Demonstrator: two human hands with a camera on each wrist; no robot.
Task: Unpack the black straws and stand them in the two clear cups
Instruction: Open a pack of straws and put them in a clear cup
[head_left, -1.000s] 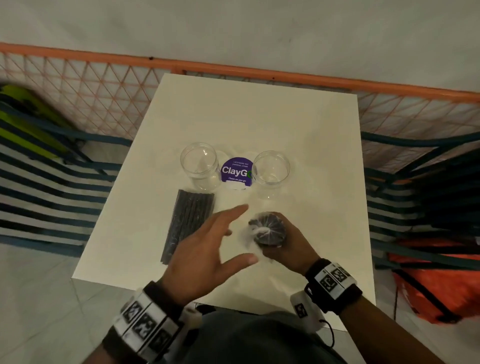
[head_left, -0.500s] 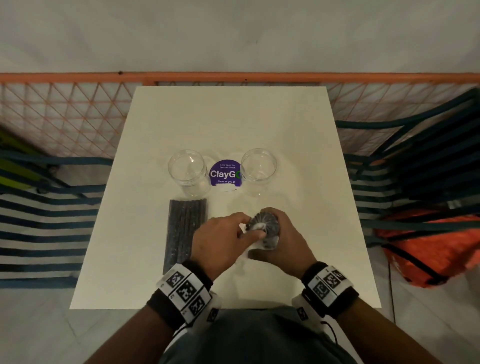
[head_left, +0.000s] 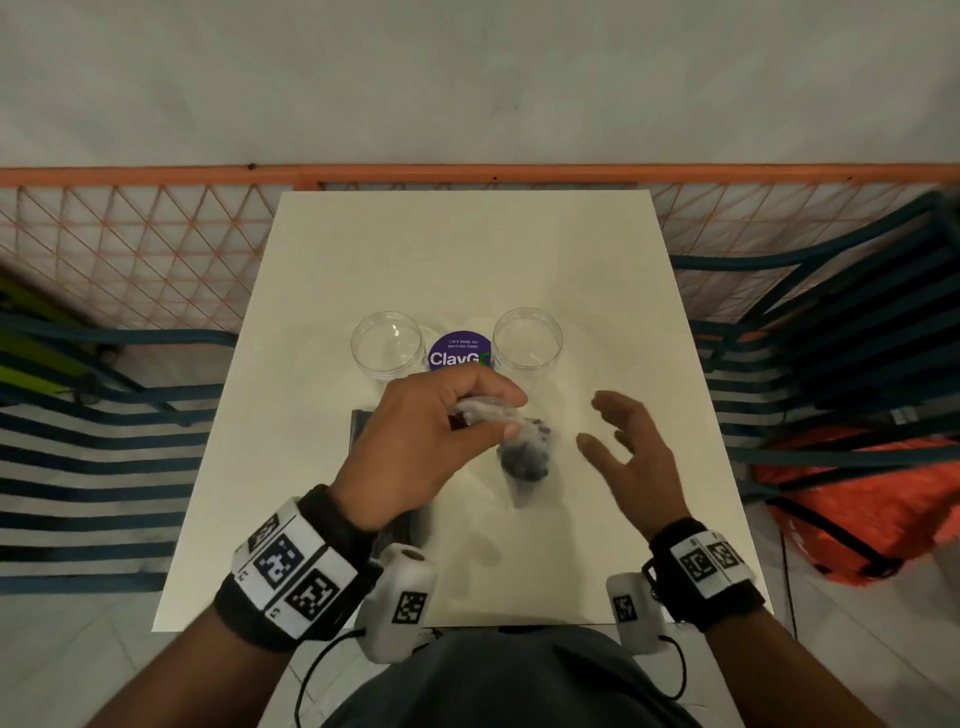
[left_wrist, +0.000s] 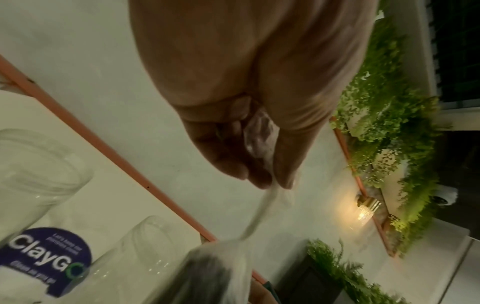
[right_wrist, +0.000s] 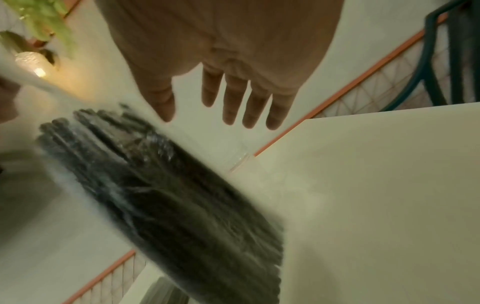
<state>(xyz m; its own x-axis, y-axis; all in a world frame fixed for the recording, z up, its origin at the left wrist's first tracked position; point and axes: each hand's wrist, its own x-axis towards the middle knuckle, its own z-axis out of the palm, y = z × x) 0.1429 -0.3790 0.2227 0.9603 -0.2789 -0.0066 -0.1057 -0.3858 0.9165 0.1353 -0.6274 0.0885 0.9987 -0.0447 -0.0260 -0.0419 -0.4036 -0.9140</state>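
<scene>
My left hand (head_left: 511, 415) pinches the twisted top of a clear plastic wrapper (left_wrist: 255, 214), and a bundle of black straws (head_left: 524, 457) hangs in it, blurred, over the white table (head_left: 467, 249). Whether its lower end touches the table I cannot tell. To the bundle's right my right hand (head_left: 602, 426) is open with spread fingers (right_wrist: 233, 102), apart from the bundle (right_wrist: 168, 195). Two empty clear cups (head_left: 387, 345) (head_left: 527, 340) stand upright just beyond the hands. A second, flat pack of black straws (head_left: 363, 421) lies on the table, mostly hidden under my left hand.
A round purple ClayGo sticker (head_left: 460, 353) lies between the cups. An orange mesh railing (head_left: 156, 249) runs behind the table. Teal strap chairs (head_left: 831, 338) stand on both sides, and an orange bag (head_left: 857, 499) lies at the right.
My right hand has let go of the bundle and moved off to the right, opening. The left hand has pulled the wrapper's top up and now carries the bundle alone.
</scene>
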